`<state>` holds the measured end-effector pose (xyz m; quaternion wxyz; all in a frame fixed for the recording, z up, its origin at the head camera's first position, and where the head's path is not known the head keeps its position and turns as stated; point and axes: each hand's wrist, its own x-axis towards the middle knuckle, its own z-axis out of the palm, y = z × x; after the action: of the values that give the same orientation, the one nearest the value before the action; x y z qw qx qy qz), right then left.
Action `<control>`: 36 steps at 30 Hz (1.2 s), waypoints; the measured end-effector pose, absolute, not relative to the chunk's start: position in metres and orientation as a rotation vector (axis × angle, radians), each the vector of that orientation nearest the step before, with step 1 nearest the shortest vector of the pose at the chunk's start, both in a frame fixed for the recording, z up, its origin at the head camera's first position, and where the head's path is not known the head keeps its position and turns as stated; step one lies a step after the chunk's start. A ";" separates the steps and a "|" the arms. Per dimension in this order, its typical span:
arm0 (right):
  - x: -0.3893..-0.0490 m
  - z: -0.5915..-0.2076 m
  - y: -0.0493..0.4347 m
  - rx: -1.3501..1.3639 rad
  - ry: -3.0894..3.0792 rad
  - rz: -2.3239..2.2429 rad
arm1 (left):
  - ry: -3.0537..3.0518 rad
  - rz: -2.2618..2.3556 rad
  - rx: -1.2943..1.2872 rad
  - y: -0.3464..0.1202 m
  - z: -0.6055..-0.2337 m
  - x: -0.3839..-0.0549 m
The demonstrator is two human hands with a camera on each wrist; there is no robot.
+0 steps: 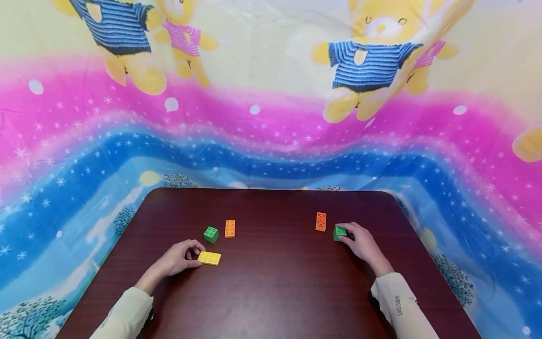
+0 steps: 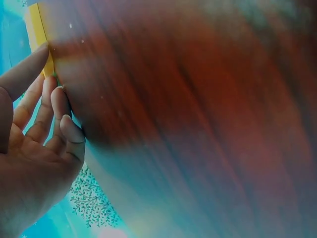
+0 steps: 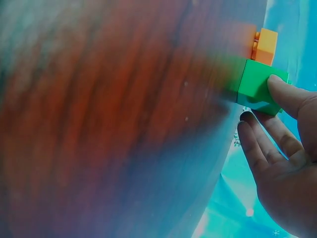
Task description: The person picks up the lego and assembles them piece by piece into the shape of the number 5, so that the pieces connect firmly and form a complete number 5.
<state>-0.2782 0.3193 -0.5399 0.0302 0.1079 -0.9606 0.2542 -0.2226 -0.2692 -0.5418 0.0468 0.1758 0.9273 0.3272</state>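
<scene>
On the left of the head view, my left hand (image 1: 179, 259) pinches the near end of a flat yellow toy brick (image 1: 210, 258) between thumb and fingers. The left wrist view shows the thumb along one side of that yellow brick (image 2: 37, 25), close over the tabletop. My right hand (image 1: 363, 241) grips a green cube-shaped toy brick (image 1: 339, 233) from its right side. In the right wrist view the thumb presses on a face of this green brick (image 3: 255, 85), while the fingertips reach beneath it, partly hidden.
Beyond the yellow brick stand another green brick (image 1: 211, 234) and a flat orange brick (image 1: 230, 228). A second orange brick (image 1: 321, 221) lies just left of the right hand's green one. Patterned cloth (image 1: 271, 141) hangs behind the dark wooden table (image 1: 271, 292).
</scene>
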 end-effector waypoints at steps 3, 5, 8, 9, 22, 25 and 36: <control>-0.278 -0.540 0.320 0.341 -2.959 0.781 | 2.819 1.011 0.526 -0.269 -0.543 -0.223; -0.278 -0.540 0.320 0.341 -2.957 0.782 | 2.813 1.018 0.508 -0.268 -0.543 -0.224; -0.278 -0.540 0.320 0.344 -2.950 0.792 | 2.818 1.002 0.500 -0.268 -0.541 -0.224; -0.278 -0.539 0.319 0.347 -2.949 0.799 | 2.825 0.994 0.493 -0.267 -0.539 -0.223; -0.277 -0.536 0.319 0.310 -2.979 0.819 | 2.848 0.985 0.460 -0.238 -0.525 -0.215; -0.277 -0.536 0.318 0.300 -2.984 0.819 | 2.854 0.991 0.482 -0.227 -0.524 -0.213; -0.279 -0.535 0.320 0.283 -3.009 0.829 | 2.849 1.035 0.554 -0.175 -0.525 -0.217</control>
<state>-0.2787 0.3202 -0.5353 0.0038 0.0902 -0.9601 0.2645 -0.2168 -0.1754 -0.5250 0.0300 0.1798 0.9241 0.3359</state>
